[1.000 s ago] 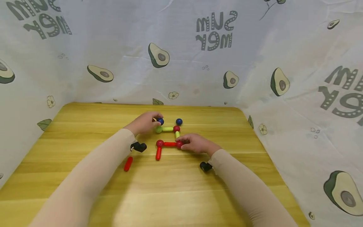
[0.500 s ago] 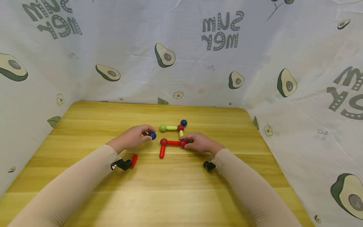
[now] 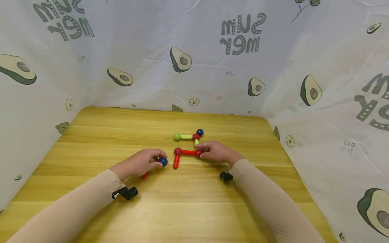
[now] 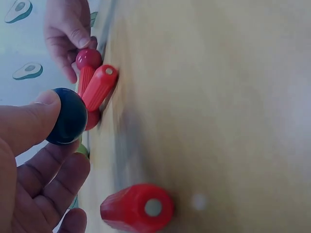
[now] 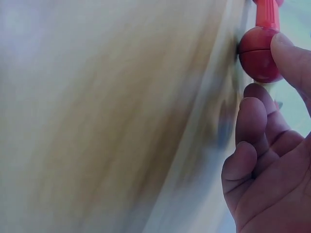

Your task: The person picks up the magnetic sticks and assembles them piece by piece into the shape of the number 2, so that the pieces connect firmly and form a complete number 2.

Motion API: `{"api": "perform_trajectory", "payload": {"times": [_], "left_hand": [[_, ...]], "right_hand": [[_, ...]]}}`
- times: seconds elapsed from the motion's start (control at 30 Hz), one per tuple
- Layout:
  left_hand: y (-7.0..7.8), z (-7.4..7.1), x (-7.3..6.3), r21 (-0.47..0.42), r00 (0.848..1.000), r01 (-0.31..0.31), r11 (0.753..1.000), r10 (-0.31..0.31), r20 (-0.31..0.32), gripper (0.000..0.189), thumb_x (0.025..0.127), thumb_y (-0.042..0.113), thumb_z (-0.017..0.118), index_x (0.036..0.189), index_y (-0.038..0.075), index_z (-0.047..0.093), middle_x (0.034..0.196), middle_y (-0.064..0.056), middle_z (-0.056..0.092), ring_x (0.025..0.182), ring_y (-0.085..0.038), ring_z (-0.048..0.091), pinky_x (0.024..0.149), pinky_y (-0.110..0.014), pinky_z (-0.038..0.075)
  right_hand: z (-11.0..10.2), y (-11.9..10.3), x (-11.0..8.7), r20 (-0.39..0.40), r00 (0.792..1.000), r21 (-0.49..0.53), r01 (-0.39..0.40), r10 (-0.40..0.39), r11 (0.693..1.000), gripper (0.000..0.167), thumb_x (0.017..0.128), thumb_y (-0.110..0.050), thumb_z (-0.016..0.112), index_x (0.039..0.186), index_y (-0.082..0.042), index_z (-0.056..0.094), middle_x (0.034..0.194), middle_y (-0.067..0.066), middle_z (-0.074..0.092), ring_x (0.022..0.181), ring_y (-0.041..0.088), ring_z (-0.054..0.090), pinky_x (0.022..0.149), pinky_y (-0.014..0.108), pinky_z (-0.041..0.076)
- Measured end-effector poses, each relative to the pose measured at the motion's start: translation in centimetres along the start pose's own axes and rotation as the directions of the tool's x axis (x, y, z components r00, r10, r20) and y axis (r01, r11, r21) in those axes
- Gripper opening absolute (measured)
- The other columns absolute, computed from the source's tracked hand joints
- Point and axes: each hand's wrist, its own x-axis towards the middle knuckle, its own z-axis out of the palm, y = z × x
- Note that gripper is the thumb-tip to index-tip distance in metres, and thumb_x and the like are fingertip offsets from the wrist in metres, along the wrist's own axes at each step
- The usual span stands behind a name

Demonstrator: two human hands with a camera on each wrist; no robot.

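Observation:
My left hand (image 3: 141, 164) pinches a blue ball (image 3: 163, 162) between thumb and fingers, low over the table. Partly hidden behind that hand lies a loose red magnetic stick (image 3: 145, 175), whose metal end shows in the left wrist view. My right hand (image 3: 218, 153) holds a red ball (image 5: 260, 54) at a corner of a zigzag chain of balls and sticks. From this corner, a red stick (image 3: 188, 153) runs left to another red ball (image 3: 178, 151), with a red stick (image 3: 176, 162) pointing towards me. A yellow-green stick (image 3: 196, 142) leads away to the far red ball (image 3: 196, 136).
At the chain's far end, a yellow-green stick (image 3: 186, 137) joins a green ball (image 3: 177, 136). Another blue ball (image 3: 199, 132) sits right by the far red ball. Printed cloth (image 3: 152, 91) surrounds the wooden table (image 3: 194, 209) at the back and sides.
My left hand has carried the blue ball from beside the green ball towards me, near the loose red stick. My right hand stays at the corner red ball. The view has shifted slightly.

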Motion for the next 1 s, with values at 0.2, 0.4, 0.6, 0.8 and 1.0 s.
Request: {"api": "perform_trajectory", "payload": {"times": [0.2, 0.4, 0.6, 0.8, 1.0], "left_hand": [[0.4, 0.8, -0.7, 0.020, 0.999, -0.045, 0.999, 0.044, 0.013, 0.029, 0.102, 0.022, 0.071, 0.130, 0.017, 0.069, 0.119, 0.004, 0.072, 0.108, -0.014, 0.066, 0.100, -0.045, 0.055], [0.8, 1.4, -1.0, 0.055, 0.996, -0.092, 0.994, 0.092, 0.013, 0.029, 0.102, 0.023, 0.072, 0.130, 0.017, 0.070, 0.123, 0.004, 0.072, 0.111, -0.015, 0.067, 0.103, -0.046, 0.054], [1.0, 2.1, -0.9, 0.080, 0.994, -0.108, 0.991, 0.108, 0.012, 0.031, 0.101, 0.024, 0.073, 0.131, 0.017, 0.070, 0.125, 0.004, 0.072, 0.108, -0.012, 0.065, 0.103, -0.044, 0.054], [1.1, 2.9, -0.5, 0.067, 0.994, -0.107, 0.992, 0.106, 0.014, 0.030, 0.100, 0.023, 0.074, 0.129, 0.019, 0.071, 0.120, 0.009, 0.073, 0.106, -0.010, 0.064, 0.102, -0.042, 0.053], [1.5, 3.1, -0.4, 0.058, 0.995, -0.100, 0.993, 0.099, 0.014, 0.029, 0.099, 0.021, 0.075, 0.128, 0.019, 0.072, 0.121, 0.008, 0.073, 0.115, -0.014, 0.066, 0.107, -0.046, 0.053]], "right_hand": [[-0.2, -0.6, 0.2, -0.057, 0.998, -0.035, 0.018, -0.020, 0.999, 0.047, 0.099, -0.023, 0.074, 0.145, -0.021, 0.066, 0.128, 0.011, 0.068, 0.097, 0.021, 0.060, 0.081, 0.030, 0.050], [0.2, -2.6, 0.9, -0.084, 0.993, -0.116, 0.073, -0.083, 0.991, 0.047, 0.099, -0.024, 0.076, 0.145, -0.020, 0.066, 0.122, 0.009, 0.066, 0.089, 0.021, 0.057, 0.077, 0.033, 0.050], [1.7, -4.6, 2.6, -0.024, 0.985, -0.193, 0.161, -0.169, 0.968, 0.044, 0.100, -0.023, 0.074, 0.144, -0.022, 0.067, 0.123, 0.004, 0.066, 0.100, 0.018, 0.058, 0.090, 0.034, 0.051], [2.7, -5.2, 3.9, -0.030, 0.980, -0.223, 0.184, -0.196, 0.957, 0.043, 0.100, -0.019, 0.075, 0.142, -0.022, 0.068, 0.128, 0.004, 0.069, 0.110, 0.017, 0.061, 0.100, 0.037, 0.052], [3.3, -5.5, 4.7, -0.025, 0.984, -0.198, 0.171, -0.179, 0.965, 0.042, 0.099, -0.018, 0.075, 0.140, -0.020, 0.069, 0.136, 0.006, 0.069, 0.117, 0.020, 0.062, 0.108, 0.042, 0.051]]}}
